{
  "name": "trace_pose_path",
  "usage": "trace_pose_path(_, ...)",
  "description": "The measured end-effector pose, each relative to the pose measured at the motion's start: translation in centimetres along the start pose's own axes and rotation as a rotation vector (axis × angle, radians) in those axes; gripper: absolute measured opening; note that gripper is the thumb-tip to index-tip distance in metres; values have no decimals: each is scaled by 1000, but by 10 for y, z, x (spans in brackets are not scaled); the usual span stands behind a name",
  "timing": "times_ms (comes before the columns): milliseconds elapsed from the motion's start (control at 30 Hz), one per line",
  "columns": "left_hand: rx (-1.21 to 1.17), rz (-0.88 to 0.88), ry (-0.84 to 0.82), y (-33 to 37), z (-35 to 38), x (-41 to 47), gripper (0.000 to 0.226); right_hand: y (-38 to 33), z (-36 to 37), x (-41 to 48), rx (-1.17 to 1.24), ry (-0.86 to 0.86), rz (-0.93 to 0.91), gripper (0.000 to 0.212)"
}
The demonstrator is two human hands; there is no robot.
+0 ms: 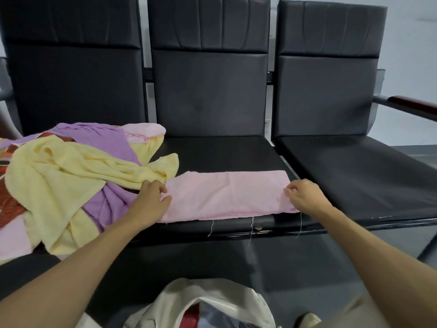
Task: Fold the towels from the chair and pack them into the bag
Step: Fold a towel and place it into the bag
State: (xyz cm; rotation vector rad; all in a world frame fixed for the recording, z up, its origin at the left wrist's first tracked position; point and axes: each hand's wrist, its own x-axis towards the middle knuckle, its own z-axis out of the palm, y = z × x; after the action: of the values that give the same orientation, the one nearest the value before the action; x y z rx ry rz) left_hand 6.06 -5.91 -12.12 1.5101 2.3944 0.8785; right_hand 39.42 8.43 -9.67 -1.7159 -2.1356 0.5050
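Observation:
A pink towel [227,194] lies folded into a long strip across the front of the middle chair seat [212,150]. My left hand [151,197] pinches the strip's left end, thumb and fingers curled on the cloth. My right hand [305,195] pinches its right end near the seat's edge. A heap of unfolded towels [71,176], yellow, purple and pink, covers the left seat. The white bag [208,304] stands open on the floor below me, with red and grey cloth inside.
Three black padded chairs stand in a row; the right seat [354,171] is bare. A wooden armrest [411,106] juts out at the far right. Loose threads hang from the pink towel's front edge. My shoe [309,319] shows beside the bag.

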Motion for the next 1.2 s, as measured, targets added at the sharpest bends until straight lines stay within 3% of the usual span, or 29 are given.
trace_pose_path(167, 194, -154, -115, 8, 8, 8, 43, -12, 2, 10, 63, -37, 186, 18)
trace_pose_path(333, 318, -205, -260, 8, -1, 11, 56, -3, 3, 12, 82, -30, 230, 28)
trace_pose_path(400, 254, -208, -325, 10, -9, 12, 48, 5, 1, 11, -9, -80, 233, 28)
trace_pose_path(500, 105, -224, -392, 12, -18, 9, 22, 9, -6, 10, -47, -168, 272, 10)
trace_pose_path(667, -262, -272, -489, 14, -27, 0, 17, 1, -10, 3, 3, -268, 296, 11)
trace_pose_path(767, -408, -348, -542, 15, -33, -6, 28, -5, -9, 2, 74, -263, 299, 12)
trace_pose_path(833, -234, -334, -419, 12, -31, -4, 36, -9, -8, 3, 106, -250, 295, 10)
trace_pose_path(900, 4, -254, -142, 4, -26, 3, 39, -7, -5, 6, 133, -232, 300, 25)
trace_pose_path(967, -15, -212, 12, 1, -21, 10, 28, -7, -1, 8, 156, -205, 299, 41)
trace_pose_path(1067, -50, -206, -22, 3, -10, 22, 26, -10, 8, 12, 124, -151, 260, 54)
trace_pose_path(1200, -43, -217, -200, 6, 1, 35, 26, -17, 18, 14, 82, -91, 196, 35)
